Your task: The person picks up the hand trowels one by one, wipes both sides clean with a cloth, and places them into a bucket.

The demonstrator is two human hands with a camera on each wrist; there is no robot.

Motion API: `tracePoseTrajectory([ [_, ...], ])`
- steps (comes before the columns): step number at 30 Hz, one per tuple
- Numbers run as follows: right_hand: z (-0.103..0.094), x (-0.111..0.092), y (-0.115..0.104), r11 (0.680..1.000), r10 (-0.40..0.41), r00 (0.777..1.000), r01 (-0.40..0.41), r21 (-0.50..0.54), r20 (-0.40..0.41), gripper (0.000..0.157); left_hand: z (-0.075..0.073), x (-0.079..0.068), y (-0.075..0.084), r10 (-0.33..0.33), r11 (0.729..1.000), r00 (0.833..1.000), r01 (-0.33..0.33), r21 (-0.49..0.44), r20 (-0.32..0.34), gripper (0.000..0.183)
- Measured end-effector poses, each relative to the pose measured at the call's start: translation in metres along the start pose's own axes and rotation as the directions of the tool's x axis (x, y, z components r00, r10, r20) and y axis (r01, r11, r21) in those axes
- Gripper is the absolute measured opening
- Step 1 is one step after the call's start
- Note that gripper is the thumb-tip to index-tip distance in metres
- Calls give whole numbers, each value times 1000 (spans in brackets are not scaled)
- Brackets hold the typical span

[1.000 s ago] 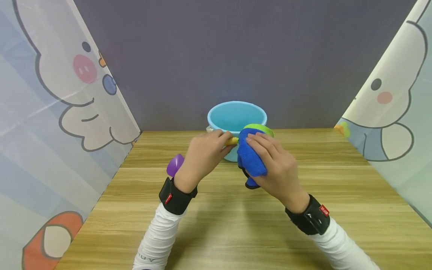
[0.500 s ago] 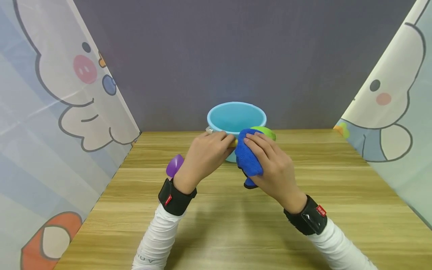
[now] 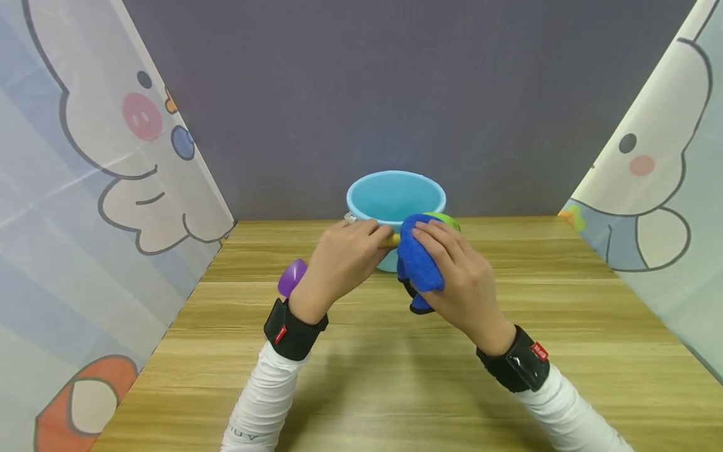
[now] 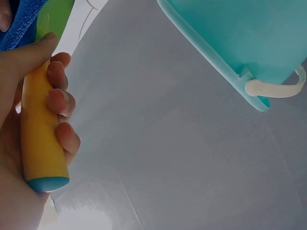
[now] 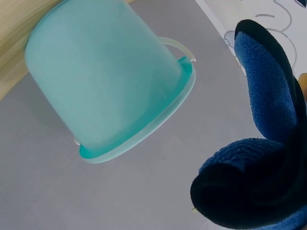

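two hands are meeting at a yellow-handled toy tool in front of the light blue bucket (image 5: 110, 72). the left hand (image 3: 350, 256) is gripping the yellow handle (image 4: 42, 124), fingers curling closely around it above its teal end cap (image 4: 48, 184). the right hand (image 3: 462, 276) is holding the black-edged blue cloth (image 3: 417, 257) against the tool's green head (image 3: 447, 220), which is partly showing beyond it. the bucket is standing on the wooden table (image 3: 565, 282); a purple object (image 3: 292, 277) is lying just beside the left wrist, partly hidden.
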State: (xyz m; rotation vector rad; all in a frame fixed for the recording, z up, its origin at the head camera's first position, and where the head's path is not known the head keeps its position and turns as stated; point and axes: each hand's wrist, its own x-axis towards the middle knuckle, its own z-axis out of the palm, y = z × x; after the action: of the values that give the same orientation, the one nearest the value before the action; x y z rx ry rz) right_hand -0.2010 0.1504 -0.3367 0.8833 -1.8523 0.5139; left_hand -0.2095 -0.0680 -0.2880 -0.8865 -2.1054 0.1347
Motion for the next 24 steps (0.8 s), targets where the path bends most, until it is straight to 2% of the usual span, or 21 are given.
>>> tracePoseTrajectory([
  [8,-1,0,2,1000,17,1000,-17,6,2,82,1,0,-2,-2,1000,1000,2,-5,-9,20],
  [19,-2,0,2,997,63,998,-63,44,7,80,2,0,-3,-11,1000,1000,10,-28,-16,19],
  [24,-2,0,3,998,52,999,-52,30,0,81,2,-1,-4,-13,1000,1000,12,-27,-15,19],
])
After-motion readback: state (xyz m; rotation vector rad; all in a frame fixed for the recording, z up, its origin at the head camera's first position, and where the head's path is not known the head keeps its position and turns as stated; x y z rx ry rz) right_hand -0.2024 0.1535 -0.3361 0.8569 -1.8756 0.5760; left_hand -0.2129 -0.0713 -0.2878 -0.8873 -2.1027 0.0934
